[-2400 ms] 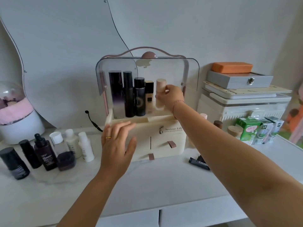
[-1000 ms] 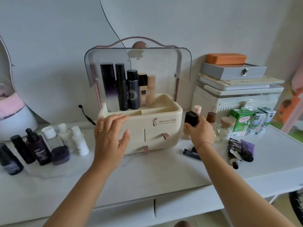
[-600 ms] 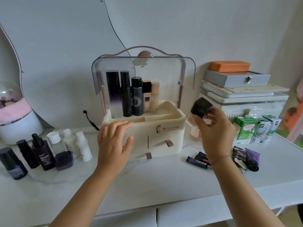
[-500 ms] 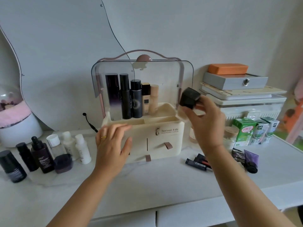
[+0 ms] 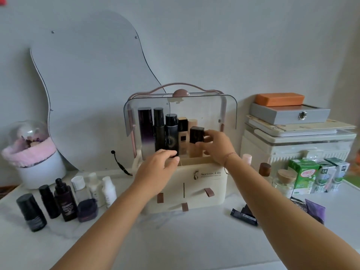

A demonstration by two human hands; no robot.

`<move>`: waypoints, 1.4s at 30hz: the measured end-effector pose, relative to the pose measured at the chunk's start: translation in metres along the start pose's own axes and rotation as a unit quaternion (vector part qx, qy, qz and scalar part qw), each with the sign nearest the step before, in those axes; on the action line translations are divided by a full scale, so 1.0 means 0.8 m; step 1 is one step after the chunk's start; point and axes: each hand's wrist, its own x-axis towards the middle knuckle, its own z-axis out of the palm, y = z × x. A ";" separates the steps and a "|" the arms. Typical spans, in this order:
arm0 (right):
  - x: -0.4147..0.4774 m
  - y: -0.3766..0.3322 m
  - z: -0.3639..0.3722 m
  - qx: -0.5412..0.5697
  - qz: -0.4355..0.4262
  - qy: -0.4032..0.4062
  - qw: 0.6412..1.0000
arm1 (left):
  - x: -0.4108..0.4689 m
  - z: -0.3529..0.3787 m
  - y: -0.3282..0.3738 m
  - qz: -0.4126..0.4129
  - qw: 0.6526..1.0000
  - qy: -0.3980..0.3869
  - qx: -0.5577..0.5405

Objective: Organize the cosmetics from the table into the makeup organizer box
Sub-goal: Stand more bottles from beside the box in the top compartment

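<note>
At the frame's centre the cream makeup organizer box stands on the white tabletop, its clear lid raised; a row of tall dark and beige bottles fills its upper left compartment. Small bottles cluster at lower left; green cartons and stacked cases crowd the right. The right hand pinches a black-capped bottle just right of the row. The left hand, fingers loosely spread, rests on the box's front rim.
</note>
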 end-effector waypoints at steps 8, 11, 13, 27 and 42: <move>-0.015 0.008 -0.019 -0.096 -0.050 -0.002 0.994 | 0.072 0.024 0.028 -0.102 0.975 -0.190 -0.061; -0.036 0.017 -0.030 -0.090 -0.076 0.034 0.992 | 0.073 0.028 0.027 -0.098 0.972 -0.198 -0.083; -0.050 0.023 -0.031 -0.119 -0.086 0.016 0.989 | 0.072 0.031 0.025 -0.094 0.971 -0.206 -0.075; -0.046 0.016 -0.020 -0.236 -0.051 -0.120 0.963 | 0.092 0.050 0.050 -0.108 0.950 -0.286 -0.065; -0.052 -0.009 -0.018 -0.322 -0.077 -0.147 0.932 | 0.094 0.053 0.039 -0.098 0.948 -0.284 -0.102</move>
